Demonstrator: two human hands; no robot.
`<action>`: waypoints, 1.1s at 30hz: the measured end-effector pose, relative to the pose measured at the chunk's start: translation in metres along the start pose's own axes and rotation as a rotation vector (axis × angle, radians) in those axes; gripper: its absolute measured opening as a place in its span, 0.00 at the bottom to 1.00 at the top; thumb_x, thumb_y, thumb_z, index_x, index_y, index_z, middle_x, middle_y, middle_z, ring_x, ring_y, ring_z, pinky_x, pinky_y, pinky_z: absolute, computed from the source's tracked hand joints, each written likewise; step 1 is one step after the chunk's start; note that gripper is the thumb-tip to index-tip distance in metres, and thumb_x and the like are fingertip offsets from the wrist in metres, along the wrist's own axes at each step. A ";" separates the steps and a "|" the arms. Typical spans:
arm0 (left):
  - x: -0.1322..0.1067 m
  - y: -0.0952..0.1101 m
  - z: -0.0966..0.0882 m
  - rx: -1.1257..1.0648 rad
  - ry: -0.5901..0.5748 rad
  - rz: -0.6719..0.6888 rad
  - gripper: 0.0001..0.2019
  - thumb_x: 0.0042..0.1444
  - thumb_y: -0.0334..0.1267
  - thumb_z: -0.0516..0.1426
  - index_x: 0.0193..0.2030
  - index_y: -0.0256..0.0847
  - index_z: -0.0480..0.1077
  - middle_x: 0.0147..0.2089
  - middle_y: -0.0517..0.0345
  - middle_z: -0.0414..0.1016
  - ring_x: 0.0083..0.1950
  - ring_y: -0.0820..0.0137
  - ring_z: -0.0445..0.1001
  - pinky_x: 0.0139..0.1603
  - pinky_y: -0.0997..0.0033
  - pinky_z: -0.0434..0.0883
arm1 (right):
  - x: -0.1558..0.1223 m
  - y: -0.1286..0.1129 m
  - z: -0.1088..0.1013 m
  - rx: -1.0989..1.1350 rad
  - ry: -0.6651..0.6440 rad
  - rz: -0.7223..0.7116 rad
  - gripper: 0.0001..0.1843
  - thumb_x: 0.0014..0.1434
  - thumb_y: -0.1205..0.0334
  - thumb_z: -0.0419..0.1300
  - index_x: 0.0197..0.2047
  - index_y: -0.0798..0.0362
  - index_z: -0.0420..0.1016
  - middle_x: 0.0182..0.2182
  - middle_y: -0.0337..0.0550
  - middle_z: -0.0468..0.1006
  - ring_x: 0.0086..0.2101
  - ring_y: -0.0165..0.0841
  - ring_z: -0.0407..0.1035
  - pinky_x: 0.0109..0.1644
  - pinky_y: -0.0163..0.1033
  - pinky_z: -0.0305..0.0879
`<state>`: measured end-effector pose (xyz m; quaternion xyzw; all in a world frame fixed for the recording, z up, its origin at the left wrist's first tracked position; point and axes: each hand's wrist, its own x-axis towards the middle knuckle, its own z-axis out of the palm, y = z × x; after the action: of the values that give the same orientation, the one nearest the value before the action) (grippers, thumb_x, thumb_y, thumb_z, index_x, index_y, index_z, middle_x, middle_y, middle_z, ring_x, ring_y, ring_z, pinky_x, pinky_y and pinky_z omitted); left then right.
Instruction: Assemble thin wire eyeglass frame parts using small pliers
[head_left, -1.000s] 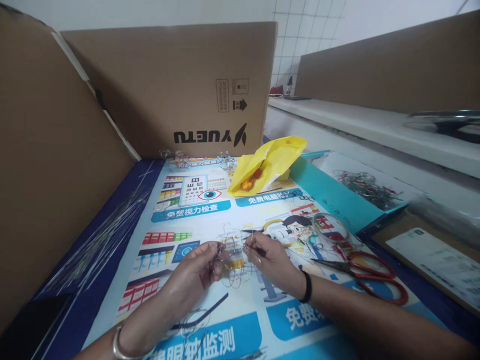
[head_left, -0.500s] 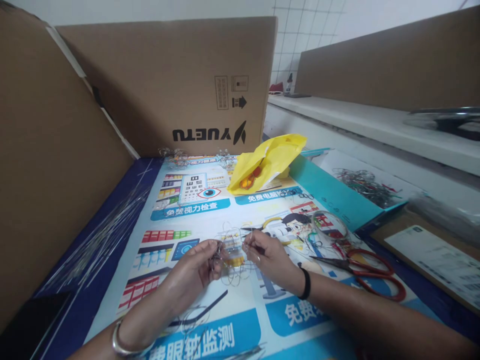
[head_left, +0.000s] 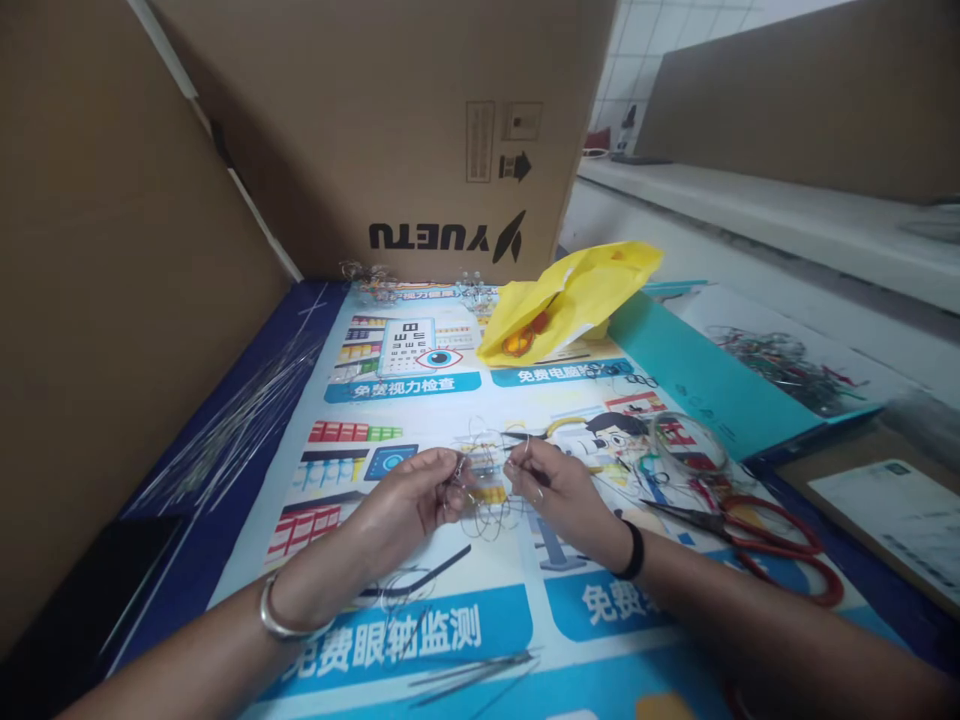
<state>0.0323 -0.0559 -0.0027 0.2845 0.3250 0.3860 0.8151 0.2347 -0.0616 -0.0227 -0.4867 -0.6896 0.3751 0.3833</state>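
Observation:
Between my hands is a loose, looping tangle of thin wire (head_left: 489,518). My left hand (head_left: 415,497) is closed, its thumb and fingers pinching the left side of the tangle. On the other side my right hand (head_left: 568,494) is closed too, with its fingertips pinched on a fine strand of the wire. Exactly where the strands run between the fingers is too small to make out. Red-handled scissors (head_left: 739,528) lie to the right of my right hand. Below my left hand sit more wire loops (head_left: 405,588) and several straight, thin dark pieces (head_left: 472,672).
A yellow bag (head_left: 574,300) with something orange lies at the back. A teal box (head_left: 701,365) holds wire pieces (head_left: 787,368) at right. Straight wires (head_left: 232,425) lie along the left. Cardboard panels (head_left: 360,130) wall the back and left. A wire coil (head_left: 688,443) rests near the scissors.
The view has shifted, so everything sits further right in the picture. Both hands keep their pinch on the wire, with the right fingers slightly changed in pose.

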 end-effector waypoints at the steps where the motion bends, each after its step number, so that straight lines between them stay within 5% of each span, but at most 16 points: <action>1: 0.000 0.000 0.000 -0.006 0.003 -0.001 0.05 0.56 0.33 0.56 0.34 0.32 0.70 0.33 0.55 0.70 0.26 0.78 0.68 0.30 0.78 0.66 | 0.000 0.000 0.000 -0.003 -0.004 0.000 0.06 0.58 0.59 0.53 0.31 0.52 0.63 0.20 0.33 0.62 0.22 0.25 0.56 0.25 0.30 0.54; 33: -0.001 0.000 -0.002 -0.008 0.002 0.007 0.05 0.54 0.33 0.59 0.34 0.32 0.71 0.34 0.54 0.70 0.28 0.78 0.67 0.29 0.78 0.65 | 0.000 0.002 0.000 -0.032 -0.007 0.017 0.08 0.58 0.56 0.53 0.31 0.52 0.63 0.20 0.33 0.62 0.22 0.26 0.57 0.26 0.31 0.55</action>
<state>0.0309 -0.0562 -0.0040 0.2818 0.3233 0.3907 0.8145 0.2351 -0.0611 -0.0245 -0.4971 -0.6927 0.3690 0.3701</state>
